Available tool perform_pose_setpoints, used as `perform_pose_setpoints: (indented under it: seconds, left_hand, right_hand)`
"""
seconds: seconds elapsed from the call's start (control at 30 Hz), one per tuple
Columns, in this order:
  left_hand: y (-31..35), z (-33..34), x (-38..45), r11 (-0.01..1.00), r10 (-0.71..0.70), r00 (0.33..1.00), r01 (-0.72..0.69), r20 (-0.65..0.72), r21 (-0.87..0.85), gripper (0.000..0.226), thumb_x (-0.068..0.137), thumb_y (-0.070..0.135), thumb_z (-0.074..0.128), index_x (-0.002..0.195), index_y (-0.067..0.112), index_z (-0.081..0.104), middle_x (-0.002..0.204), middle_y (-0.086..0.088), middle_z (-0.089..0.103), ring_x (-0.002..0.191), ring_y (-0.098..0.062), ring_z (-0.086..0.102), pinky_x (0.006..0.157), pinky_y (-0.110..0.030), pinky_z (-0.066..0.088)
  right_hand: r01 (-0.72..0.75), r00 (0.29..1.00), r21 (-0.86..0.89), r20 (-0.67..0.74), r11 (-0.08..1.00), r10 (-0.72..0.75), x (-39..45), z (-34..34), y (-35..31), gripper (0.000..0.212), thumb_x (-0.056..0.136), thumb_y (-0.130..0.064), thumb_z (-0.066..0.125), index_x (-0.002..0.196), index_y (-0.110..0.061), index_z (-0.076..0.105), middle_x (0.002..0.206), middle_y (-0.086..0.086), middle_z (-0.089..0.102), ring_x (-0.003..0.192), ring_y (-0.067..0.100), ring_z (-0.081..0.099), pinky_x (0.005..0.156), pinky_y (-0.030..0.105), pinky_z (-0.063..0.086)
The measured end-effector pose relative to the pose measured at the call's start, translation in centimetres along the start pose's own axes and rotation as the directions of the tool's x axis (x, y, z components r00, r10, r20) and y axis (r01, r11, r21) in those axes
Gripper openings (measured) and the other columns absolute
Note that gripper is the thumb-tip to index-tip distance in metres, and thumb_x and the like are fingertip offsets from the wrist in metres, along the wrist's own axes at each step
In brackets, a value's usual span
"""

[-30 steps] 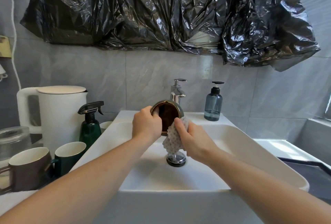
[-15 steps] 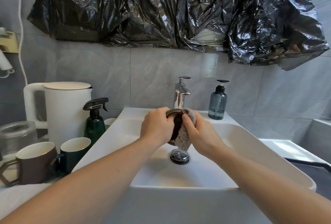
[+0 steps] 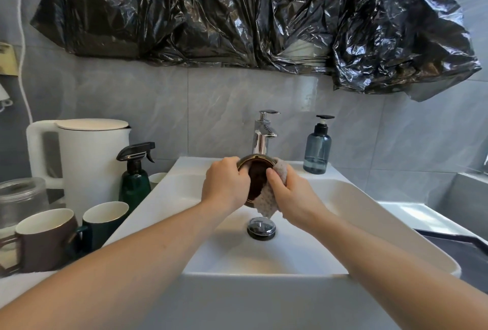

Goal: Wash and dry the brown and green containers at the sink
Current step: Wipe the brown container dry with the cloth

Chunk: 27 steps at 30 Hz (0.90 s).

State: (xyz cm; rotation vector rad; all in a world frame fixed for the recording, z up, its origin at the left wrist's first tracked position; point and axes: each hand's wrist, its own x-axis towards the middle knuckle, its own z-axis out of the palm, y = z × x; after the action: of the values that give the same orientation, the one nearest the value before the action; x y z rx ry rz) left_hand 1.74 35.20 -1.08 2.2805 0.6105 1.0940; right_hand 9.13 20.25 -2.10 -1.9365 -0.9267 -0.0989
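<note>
Brown container (image 3: pixel 256 180) gripped by left hand (image 3: pixel 224 184) fingers; right hand (image 3: pixel 293 195) fingers press cloth (image 3: pixel 266 201) inside.

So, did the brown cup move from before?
Yes. The brown container dropped a little: it covered the lower part of the tap, now it sits just below, nearer the drain plug.
</note>
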Motion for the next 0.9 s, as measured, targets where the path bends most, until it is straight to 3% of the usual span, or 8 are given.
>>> perform_pose_setpoints:
  seconds: [0.07,0.13,0.23,0.4,0.6,0.7,0.8,0.9]
  left_hand:
    - [-0.3,-0.3,0.2,0.999,-0.038,0.999,0.037,-0.031,-0.03,0.035,0.104,0.034,0.052,0.076,0.017,0.064,0.086,-0.011,0.072,0.083,-0.037,0.059,0.067,-0.037,0.042]
    - [-0.5,-0.4,0.3,0.996,-0.06,0.998,0.059,-0.005,-0.068,0.037,0.104,0.034,0.051,0.073,0.017,0.062,0.084,-0.011,0.072,0.081,-0.038,0.063,0.068,-0.039,0.05]
    - [-0.5,-0.2,0.2,0.988,-0.09,0.992,0.1,0.09,-0.115,0.039,0.104,0.041,0.047,0.081,0.018,0.069,0.083,-0.008,0.072,0.075,-0.039,0.07,0.07,-0.048,0.062]
    - [0.6,-0.3,-0.3,0.999,0.04,0.997,-0.041,0.063,0.021,0.021,0.103,0.044,0.049,0.1,0.025,0.06,0.096,-0.004,0.071,0.092,-0.036,0.062,0.077,-0.042,0.053]
    - [0.1,-0.4,0.0,0.998,0.033,0.999,-0.035,0.042,0.048,0.026,0.101,0.036,0.055,0.085,0.021,0.068,0.087,-0.004,0.072,0.088,-0.037,0.062,0.067,-0.037,0.045]
    - [0.0,-0.6,0.2,1.0,-0.024,0.999,0.024,-0.027,-0.005,0.028,0.103,0.033,0.056,0.08,0.02,0.064,0.085,-0.008,0.07,0.085,-0.037,0.057,0.067,-0.036,0.041]
    - [-0.1,-1.1,0.6,0.993,-0.098,0.991,0.092,-0.092,-0.069,0.027,0.106,0.03,0.054,0.086,0.017,0.066,0.089,-0.011,0.069,0.083,-0.034,0.054,0.069,-0.036,0.039]
    - [-0.5,-1.0,0.7,0.992,-0.111,0.993,0.108,-0.032,-0.071,0.027,0.107,0.028,0.049,0.088,0.016,0.064,0.097,-0.013,0.071,0.085,-0.033,0.056,0.071,-0.037,0.043]
  right_hand:
    - [-0.101,0.986,0.076,0.139,0.992,0.09,-0.2,0.1,0.0,0.04,0.104,-0.058,0.043,0.128,-0.029,0.054,0.107,0.002,0.071,0.078,0.016,0.066,0.057,0.032,0.057]
    - [-0.118,0.977,0.106,0.188,0.987,0.096,-0.4,0.0,0.1,0.042,0.104,-0.058,0.043,0.126,-0.025,0.055,0.103,0.003,0.07,0.069,0.014,0.064,0.051,0.026,0.053]
    - [-0.074,0.993,0.055,0.093,0.996,0.069,-0.1,-0.1,0.2,0.046,0.099,-0.065,0.043,0.12,-0.027,0.058,0.097,-0.003,0.07,0.072,0.013,0.063,0.056,0.03,0.053]
    - [-0.004,0.995,-0.085,-0.101,0.996,-0.004,0.3,-0.5,0.2,0.054,0.087,-0.075,0.036,0.103,-0.031,0.064,0.094,-0.011,0.073,0.089,0.014,0.068,0.081,0.042,0.057]
    - [0.023,0.979,-0.191,-0.196,0.981,-0.061,0.0,-0.9,-0.4,0.045,0.097,-0.067,0.045,0.075,-0.032,0.061,0.074,-0.008,0.068,0.073,0.018,0.064,0.065,0.039,0.053]
    - [0.032,0.989,-0.078,-0.144,0.996,-0.043,-0.2,-0.5,-0.9,0.037,0.1,-0.061,0.048,0.086,-0.032,0.066,0.077,-0.008,0.07,0.07,0.017,0.066,0.062,0.042,0.058]
    - [-0.059,0.995,0.018,0.082,0.998,0.057,-0.7,0.1,-0.9,0.042,0.1,-0.062,0.048,0.11,-0.026,0.068,0.092,-0.002,0.075,0.064,0.016,0.069,0.054,0.033,0.058]
    - [-0.065,0.991,0.046,0.122,0.997,0.059,-0.9,0.2,-0.7,0.045,0.102,-0.061,0.045,0.119,-0.023,0.063,0.099,0.0,0.073,0.068,0.016,0.068,0.052,0.029,0.056]
